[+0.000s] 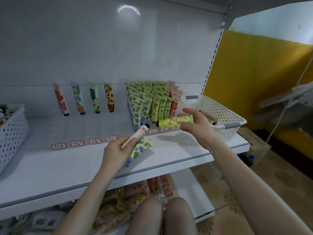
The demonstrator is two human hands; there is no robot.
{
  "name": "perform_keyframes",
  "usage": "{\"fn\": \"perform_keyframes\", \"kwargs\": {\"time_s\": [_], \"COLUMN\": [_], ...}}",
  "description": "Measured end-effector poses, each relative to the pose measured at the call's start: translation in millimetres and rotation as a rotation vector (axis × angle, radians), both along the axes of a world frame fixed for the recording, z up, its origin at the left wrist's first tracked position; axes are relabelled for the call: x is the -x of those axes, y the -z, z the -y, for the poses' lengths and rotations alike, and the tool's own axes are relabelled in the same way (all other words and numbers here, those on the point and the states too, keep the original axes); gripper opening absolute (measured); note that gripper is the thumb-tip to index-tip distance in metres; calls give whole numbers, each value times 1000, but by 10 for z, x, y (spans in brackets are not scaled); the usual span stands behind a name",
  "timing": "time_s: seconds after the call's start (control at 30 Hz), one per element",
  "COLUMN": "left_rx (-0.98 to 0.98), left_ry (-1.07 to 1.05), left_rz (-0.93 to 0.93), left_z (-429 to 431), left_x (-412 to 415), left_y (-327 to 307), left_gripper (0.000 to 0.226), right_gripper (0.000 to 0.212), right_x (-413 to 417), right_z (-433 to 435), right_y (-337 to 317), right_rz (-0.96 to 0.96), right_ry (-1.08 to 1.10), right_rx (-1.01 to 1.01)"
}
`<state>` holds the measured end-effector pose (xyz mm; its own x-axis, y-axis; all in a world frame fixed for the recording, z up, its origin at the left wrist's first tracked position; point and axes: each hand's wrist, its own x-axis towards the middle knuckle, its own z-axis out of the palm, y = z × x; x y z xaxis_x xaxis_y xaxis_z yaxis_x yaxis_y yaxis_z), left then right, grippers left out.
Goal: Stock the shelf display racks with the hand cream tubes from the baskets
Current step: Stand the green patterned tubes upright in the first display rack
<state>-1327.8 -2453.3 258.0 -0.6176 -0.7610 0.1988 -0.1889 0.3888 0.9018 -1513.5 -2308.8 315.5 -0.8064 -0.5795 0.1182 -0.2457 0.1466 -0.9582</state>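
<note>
1. 6 o'clock, nearest: two bare knees (147, 216), side by side.
2. Behind the knees is a lower shelf (194, 192) with packaged goods. They are blurred and were not counted.
3. 7 o'clock of centre: the left hand (118, 150), fingers curled round two tubes.
   - One pink tube (137, 136), barcode side up.
   - One green tube (141, 147) with blue flowers, under the pink one and touching it.
   - Both are held above the main shelf (67, 165).
4. 4 o'clock of centre: the right hand (197, 123), fingers pinching one yellow tube (176, 122) by its flat end. The tube lies roughly level, with its dark cap pointing to 9 o'clock.
5. Price labels (77, 143) on the main shelf: four in a row toward 9 o'clock. At least three more lie behind the hands, partly hidden.
6. 10 o'clock: four single tubes (94, 97), standing cap down and well apart. Left to right they are red, blue-orange, green and brown-spotted.
7. 12 o'clock: a packed block (152, 102) of tubes, cap down, in touching rows of blue-flowered, yellow-green, green and pink. I cannot tell the exact count.
8. Baskets, two:
   - A white basket (220, 112) at 3 o'clock, just behind the right hand, with a few tubes inside, number unclear.
   - A second basket (11, 133) at the 9 o'clock edge.
</note>
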Motion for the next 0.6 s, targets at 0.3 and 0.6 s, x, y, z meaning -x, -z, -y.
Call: {"fn": "perform_keyframes", "kwargs": {"time_s": [0.3, 0.6], "left_rx": [19, 33], "left_ry": [0, -43], "left_rz": [3, -12], "left_z": [37, 90], "left_x": [45, 108], "left_y": [87, 177], "left_gripper": [23, 21], "right_gripper": [23, 12], "right_x": [-28, 48], "right_z": [70, 159], "right_y": [64, 151], "right_rz": [135, -9], "right_ry": [91, 231], "right_rx": [128, 110]}}
